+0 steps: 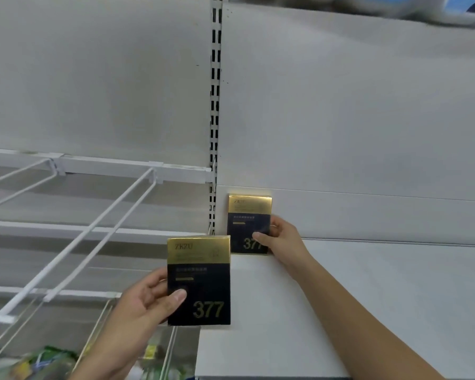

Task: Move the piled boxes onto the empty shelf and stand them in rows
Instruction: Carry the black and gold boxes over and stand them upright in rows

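My right grip (282,239) pinching the rear box (249,215) upright at the shelf (285,311) back, left grip (144,303) — thumb on the face — clasping the near box (200,275) by the shelf's left edge

The shelf (340,311) fills the right half, with the back panel (340,119) rising behind it. A slotted post (215,105) runs up along the panel's left side. The far box (248,212) stands upright in the shelf's back left corner, against the panel and just right of the post. The right grip (281,241) holds its right side, thumb on its front. The near box (200,270) is upright before and left of the far one, over the shelf's left edge; whether it rests there cannot be told. The left grip (146,305) holds its left side. Wire racks (93,229) lie left of the post, with packets (47,360) below them.
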A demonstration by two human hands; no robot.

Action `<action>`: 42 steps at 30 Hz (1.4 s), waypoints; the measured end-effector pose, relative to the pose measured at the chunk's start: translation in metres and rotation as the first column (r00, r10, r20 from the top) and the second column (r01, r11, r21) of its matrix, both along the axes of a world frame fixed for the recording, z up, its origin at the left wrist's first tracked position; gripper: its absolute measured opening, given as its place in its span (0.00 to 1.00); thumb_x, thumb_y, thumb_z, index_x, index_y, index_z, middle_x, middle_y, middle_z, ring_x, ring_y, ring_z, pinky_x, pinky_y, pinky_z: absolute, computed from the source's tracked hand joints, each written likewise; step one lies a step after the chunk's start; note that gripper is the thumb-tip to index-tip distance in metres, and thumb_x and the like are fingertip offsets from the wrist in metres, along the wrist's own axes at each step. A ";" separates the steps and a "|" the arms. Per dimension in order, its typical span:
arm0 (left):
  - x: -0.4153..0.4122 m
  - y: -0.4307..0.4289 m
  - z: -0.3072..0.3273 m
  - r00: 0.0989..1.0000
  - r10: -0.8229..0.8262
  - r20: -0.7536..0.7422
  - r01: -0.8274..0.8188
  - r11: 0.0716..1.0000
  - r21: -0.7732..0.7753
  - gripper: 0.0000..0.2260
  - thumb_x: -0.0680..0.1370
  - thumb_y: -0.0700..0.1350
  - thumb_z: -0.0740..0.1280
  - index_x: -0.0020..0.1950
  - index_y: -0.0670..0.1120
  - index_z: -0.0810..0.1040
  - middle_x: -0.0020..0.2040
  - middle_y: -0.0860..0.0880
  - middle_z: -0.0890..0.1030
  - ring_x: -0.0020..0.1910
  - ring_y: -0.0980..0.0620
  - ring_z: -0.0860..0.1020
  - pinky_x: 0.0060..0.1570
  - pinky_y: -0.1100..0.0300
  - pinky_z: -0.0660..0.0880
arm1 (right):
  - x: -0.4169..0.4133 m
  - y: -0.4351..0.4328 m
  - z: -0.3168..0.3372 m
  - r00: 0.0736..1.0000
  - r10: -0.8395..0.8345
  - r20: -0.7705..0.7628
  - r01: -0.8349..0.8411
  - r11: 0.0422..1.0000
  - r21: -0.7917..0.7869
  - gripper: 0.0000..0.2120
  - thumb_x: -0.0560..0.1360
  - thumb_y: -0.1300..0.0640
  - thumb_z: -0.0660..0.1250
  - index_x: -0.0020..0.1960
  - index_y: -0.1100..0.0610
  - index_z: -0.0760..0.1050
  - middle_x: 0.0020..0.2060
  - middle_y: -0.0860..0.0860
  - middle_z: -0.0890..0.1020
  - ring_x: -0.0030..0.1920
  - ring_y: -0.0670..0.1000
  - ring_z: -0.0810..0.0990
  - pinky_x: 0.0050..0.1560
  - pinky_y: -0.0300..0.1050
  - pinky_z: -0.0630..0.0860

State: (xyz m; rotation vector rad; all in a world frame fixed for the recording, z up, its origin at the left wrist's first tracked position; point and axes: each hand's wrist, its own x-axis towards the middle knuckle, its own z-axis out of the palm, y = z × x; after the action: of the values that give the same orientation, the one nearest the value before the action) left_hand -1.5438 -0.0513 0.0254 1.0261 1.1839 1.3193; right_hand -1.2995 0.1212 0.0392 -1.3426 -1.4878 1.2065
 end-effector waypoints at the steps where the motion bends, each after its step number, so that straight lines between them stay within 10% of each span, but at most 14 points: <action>1: 0.002 0.001 0.000 1.000 0.006 -0.006 -0.006 1.000 -0.004 0.23 0.66 0.47 0.80 0.60 0.47 0.82 0.54 0.44 0.87 0.56 0.44 0.85 0.52 0.54 0.83 | 0.000 0.001 -0.001 1.000 -0.012 0.006 0.012 1.000 0.008 0.16 0.76 0.59 0.74 0.62 0.49 0.77 0.55 0.49 0.85 0.58 0.53 0.83 0.60 0.57 0.82; 9: 0.017 0.017 0.014 0.995 0.024 -0.097 -0.024 1.000 -0.002 0.17 0.76 0.36 0.70 0.64 0.48 0.79 0.55 0.47 0.87 0.55 0.49 0.85 0.57 0.50 0.80 | 0.019 -0.053 0.024 0.950 -0.307 0.054 0.286 0.927 0.242 0.22 0.76 0.49 0.73 0.68 0.48 0.74 0.56 0.43 0.81 0.57 0.44 0.80 0.58 0.40 0.76; 15: 0.041 0.031 0.025 0.990 -0.030 -0.137 0.033 0.999 0.019 0.17 0.77 0.37 0.69 0.65 0.48 0.78 0.56 0.49 0.87 0.57 0.49 0.85 0.55 0.54 0.82 | 0.004 -0.120 0.036 0.987 0.074 -0.144 -0.059 0.993 0.105 0.10 0.77 0.56 0.72 0.57 0.48 0.81 0.46 0.46 0.88 0.49 0.45 0.86 0.45 0.36 0.81; 26: 0.027 0.036 0.018 0.986 0.126 -0.113 -0.130 0.991 -0.034 0.27 0.65 0.50 0.77 0.64 0.53 0.80 0.55 0.52 0.87 0.58 0.49 0.84 0.70 0.41 0.72 | 0.019 -0.063 0.024 0.995 -0.074 -0.061 0.077 0.996 0.054 0.10 0.77 0.60 0.72 0.55 0.48 0.79 0.43 0.45 0.88 0.47 0.47 0.87 0.48 0.43 0.84; 37: 0.021 0.024 0.011 0.984 0.135 -0.118 -0.145 0.986 -0.083 0.27 0.65 0.47 0.77 0.65 0.50 0.79 0.54 0.51 0.88 0.55 0.51 0.85 0.67 0.45 0.76 | 0.012 -0.041 0.006 0.951 -0.273 0.144 0.227 0.935 0.272 0.15 0.73 0.54 0.77 0.56 0.45 0.75 0.41 0.37 0.79 0.41 0.40 0.80 0.35 0.27 0.71; 42: 0.014 0.020 0.013 0.984 0.110 -0.138 -0.118 0.992 -0.047 0.45 0.54 0.61 0.83 0.69 0.50 0.77 0.56 0.52 0.87 0.56 0.55 0.85 0.55 0.61 0.81 | 0.010 -0.036 0.005 0.948 -0.249 0.196 0.188 0.939 0.287 0.16 0.75 0.54 0.75 0.62 0.49 0.79 0.44 0.41 0.80 0.42 0.38 0.79 0.31 0.26 0.71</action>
State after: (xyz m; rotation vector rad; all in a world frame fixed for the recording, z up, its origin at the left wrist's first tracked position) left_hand -1.5294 -0.0314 0.0385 1.0340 1.3916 1.3148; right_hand -1.2897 0.0855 0.0438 -1.4540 -1.5468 0.6995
